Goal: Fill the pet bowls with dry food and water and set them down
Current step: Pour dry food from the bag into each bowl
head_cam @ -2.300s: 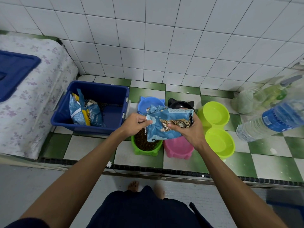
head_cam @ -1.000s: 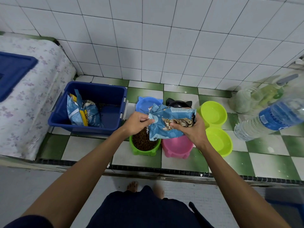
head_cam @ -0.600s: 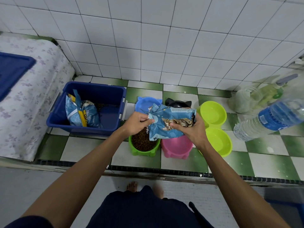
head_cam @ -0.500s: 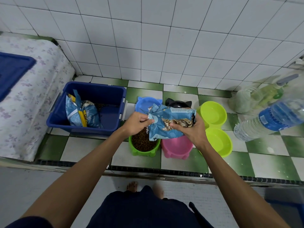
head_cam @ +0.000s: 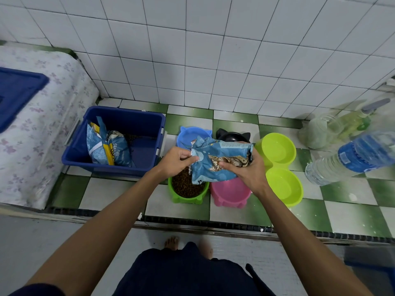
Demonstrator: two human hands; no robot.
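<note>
Both hands hold a blue cat-food bag (head_cam: 215, 161) over the bowls on the tiled ledge. My left hand (head_cam: 177, 161) pinches its left edge; my right hand (head_cam: 245, 169) grips its right side. Under the bag, a green bowl (head_cam: 188, 192) is full of brown kibble. Beside it stands a pink bowl (head_cam: 229, 194), its inside partly hidden by the bag. A blue bowl (head_cam: 188, 135) and a black bowl (head_cam: 232, 135) sit behind. A lime double bowl (head_cam: 280, 167) lies to the right. A clear water bottle (head_cam: 350, 159) with a blue label lies at the far right.
A blue bin (head_cam: 119, 142) at the left holds another food bag (head_cam: 108, 146). A floral-covered block (head_cam: 42, 124) with a blue lid (head_cam: 17, 95) fills the far left. A plastic jar (head_cam: 320, 131) and spray bottle (head_cam: 354, 120) stand at the back right. White wall tiles rise behind.
Almost nothing has moved; both hands keep the bag over the green and pink bowls, with only a slight shift of the camera.
</note>
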